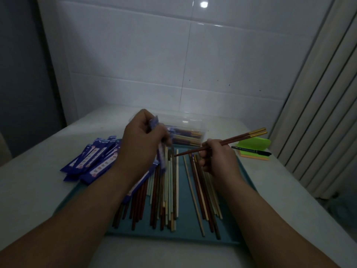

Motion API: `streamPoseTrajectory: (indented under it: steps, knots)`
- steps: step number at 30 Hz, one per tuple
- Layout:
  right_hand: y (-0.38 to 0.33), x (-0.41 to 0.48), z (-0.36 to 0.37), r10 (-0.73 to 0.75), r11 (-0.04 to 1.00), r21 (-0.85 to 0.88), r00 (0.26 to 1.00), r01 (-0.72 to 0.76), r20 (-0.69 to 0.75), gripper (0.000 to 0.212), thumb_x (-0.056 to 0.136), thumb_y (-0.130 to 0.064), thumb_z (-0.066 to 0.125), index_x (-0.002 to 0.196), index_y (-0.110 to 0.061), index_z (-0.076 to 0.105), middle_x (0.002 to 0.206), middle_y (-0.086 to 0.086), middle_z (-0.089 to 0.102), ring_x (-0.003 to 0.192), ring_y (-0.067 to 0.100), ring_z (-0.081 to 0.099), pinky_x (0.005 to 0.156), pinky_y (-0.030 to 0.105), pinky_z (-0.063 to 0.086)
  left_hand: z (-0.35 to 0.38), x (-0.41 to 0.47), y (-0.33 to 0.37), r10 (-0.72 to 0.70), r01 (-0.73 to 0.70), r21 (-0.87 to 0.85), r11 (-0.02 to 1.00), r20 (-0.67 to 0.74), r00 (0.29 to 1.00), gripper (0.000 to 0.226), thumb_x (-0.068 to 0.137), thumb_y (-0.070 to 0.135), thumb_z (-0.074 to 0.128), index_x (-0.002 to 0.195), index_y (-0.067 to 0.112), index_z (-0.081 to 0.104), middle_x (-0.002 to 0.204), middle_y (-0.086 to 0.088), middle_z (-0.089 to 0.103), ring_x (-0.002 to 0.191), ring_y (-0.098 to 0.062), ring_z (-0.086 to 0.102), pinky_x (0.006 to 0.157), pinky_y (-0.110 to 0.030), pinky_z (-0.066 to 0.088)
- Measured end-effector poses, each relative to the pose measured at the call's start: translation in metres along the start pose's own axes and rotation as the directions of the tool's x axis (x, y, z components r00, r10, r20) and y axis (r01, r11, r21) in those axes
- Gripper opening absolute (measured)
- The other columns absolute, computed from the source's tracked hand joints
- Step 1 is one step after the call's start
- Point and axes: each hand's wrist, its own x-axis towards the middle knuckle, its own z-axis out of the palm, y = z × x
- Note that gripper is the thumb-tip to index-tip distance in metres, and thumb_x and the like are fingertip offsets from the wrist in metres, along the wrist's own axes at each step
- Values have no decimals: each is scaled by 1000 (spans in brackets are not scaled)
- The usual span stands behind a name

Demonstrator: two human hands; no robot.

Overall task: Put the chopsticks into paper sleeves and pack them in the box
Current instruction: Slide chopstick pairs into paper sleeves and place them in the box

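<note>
My left hand (143, 140) grips a blue paper sleeve (160, 153) above the teal tray (185, 232). My right hand (217, 157) pinches a pair of red-brown chopsticks with gold ends (239, 136); their thin tips point left toward the sleeve. Several loose chopsticks (170, 190) of brown, cream and red lie lengthwise on the tray. A pile of blue sleeves (92, 161) lies on the table at the left. Behind my hands stands a clear plastic box (185, 135) with sleeved chopsticks inside, partly hidden by my left hand.
A stack of green and orange sticky notes (255, 147) with a black pen (251, 150) on it lies at the right, behind the tray. A white tiled wall rises behind the table, and a ribbed panel stands at the right.
</note>
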Motion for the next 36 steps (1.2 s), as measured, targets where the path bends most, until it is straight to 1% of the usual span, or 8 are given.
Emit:
streamPoseTrajectory:
  steps: [2,4,7,13,19,23,31,36]
  knots:
    - [-1,1,0,-24,1000,9,999,24,-22,20,104,-21,50,104,-6,63,65,4,61,48,15,54,42,25,41,3,-3,-2,83,-93,190,977,60,995,24,100,10,62,86,2,43,69,-6,52,59,-8,48,56,-27,46]
    - [0,3,-1,-47,999,14,998,48,-51,19,102,-22,51,101,-8,63,64,3,61,47,17,53,42,24,40,6,-6,-8,110,-172,380,909,181,977,28,97,19,68,89,7,43,69,10,51,60,-2,44,56,-20,38]
    - [0,6,-2,-57,998,34,995,60,-80,18,101,-22,51,97,-9,63,61,2,60,45,17,52,44,24,38,5,-8,-21,58,-223,517,827,316,947,30,93,31,73,92,21,44,78,7,53,67,-7,46,62,-30,40]
    - [-2,7,-6,-69,995,70,994,75,-86,17,100,-21,53,93,-10,63,60,0,59,47,16,51,44,25,37,0,-8,-26,-33,-200,571,796,371,928,34,89,42,76,111,31,53,109,18,62,101,-1,59,85,-28,52]
    - [-7,8,-9,-109,979,155,984,131,-143,21,102,-21,50,88,-11,62,58,-1,58,47,15,49,45,25,38,-4,-6,-31,-49,-212,632,745,369,928,26,90,39,75,108,33,57,103,17,64,92,0,59,78,-29,51]
    - [-9,6,-9,-148,969,184,982,168,-115,24,102,-21,48,83,-12,60,59,1,57,48,17,49,46,28,37,-4,-6,-32,-61,-188,622,760,357,932,24,91,36,75,107,32,57,103,17,65,93,1,60,82,-31,54]
    - [-6,5,-3,-167,970,168,984,176,-67,29,104,-23,47,79,-13,59,55,3,54,48,21,49,47,30,38,-3,-6,-32,-75,-184,604,775,377,923,26,92,37,74,111,32,57,104,20,62,93,1,58,77,-24,46]
    - [-5,5,-4,-154,977,136,986,162,-67,28,104,-23,47,80,-14,59,55,2,55,49,19,49,49,31,38,-3,-6,-33,-80,-179,592,786,385,920,27,92,39,74,112,34,57,109,18,65,97,1,60,82,-26,51]
